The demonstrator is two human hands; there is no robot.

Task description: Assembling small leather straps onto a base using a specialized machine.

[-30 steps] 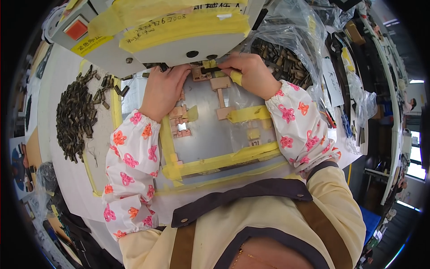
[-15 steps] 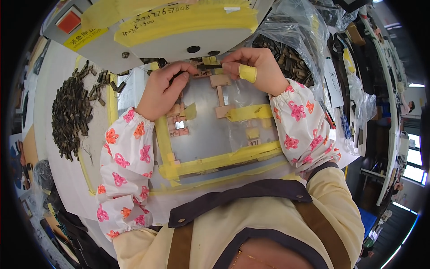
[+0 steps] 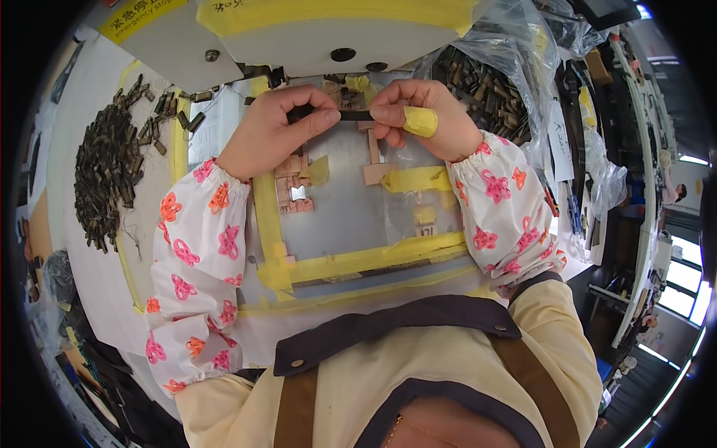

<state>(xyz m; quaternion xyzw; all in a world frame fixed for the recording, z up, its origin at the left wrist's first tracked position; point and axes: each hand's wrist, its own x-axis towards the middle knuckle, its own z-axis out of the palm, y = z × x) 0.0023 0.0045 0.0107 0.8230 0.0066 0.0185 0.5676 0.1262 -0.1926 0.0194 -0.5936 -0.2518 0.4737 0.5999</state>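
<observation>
Between my hands a narrow dark strip (image 3: 355,116) stretches level, just in front of the machine. My left hand (image 3: 280,127) is closed, thumb and forefinger pinching its left end. At the other end, my right hand (image 3: 429,116) pinches the strip between thumb and fingers; yellow tape wraps its thumb. Beneath lies a grey metal plate (image 3: 336,216) bordered with yellow tape. Small pinkish blocks (image 3: 295,193) are fixed on it near my left wrist, and another upright block (image 3: 373,153) stands below my right hand. My hands partly hide the blocks at the far edge.
A grey machine head (image 3: 299,52) with yellow tape overhangs the far side of the plate. Many small dark rolled pieces (image 3: 108,168) are heaped at left. More dark pieces (image 3: 485,89) lie at the far right beside crumpled clear plastic (image 3: 515,45).
My view has shifted, and the machine appears higher. Both hands have come slightly nearer to me with the strip, which shows more plainly between them. My left thumb has moved rightward.
</observation>
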